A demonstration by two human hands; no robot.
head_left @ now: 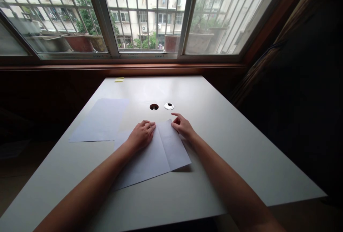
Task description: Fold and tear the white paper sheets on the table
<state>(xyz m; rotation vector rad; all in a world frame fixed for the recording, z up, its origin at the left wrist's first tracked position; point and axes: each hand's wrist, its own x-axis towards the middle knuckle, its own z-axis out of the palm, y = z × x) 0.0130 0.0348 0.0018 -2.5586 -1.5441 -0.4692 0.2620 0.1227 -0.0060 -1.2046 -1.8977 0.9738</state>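
A white sheet of paper (158,157) lies on the white table (214,132) in front of me, with its right part folded over along a crease down the middle. My left hand (140,135) rests palm down on the sheet beside the crease, its fingers curled and pressing at the top edge. My right hand (182,125) touches the top right corner of the folded flap, fingers bent and pinching lightly at the paper's edge.
A second flat white sheet (100,119) lies to the left. A round cable hole (154,107) and its loose white cap (169,106) sit just beyond my hands. A small yellow note (119,79) lies at the far edge, under a barred window (144,14).
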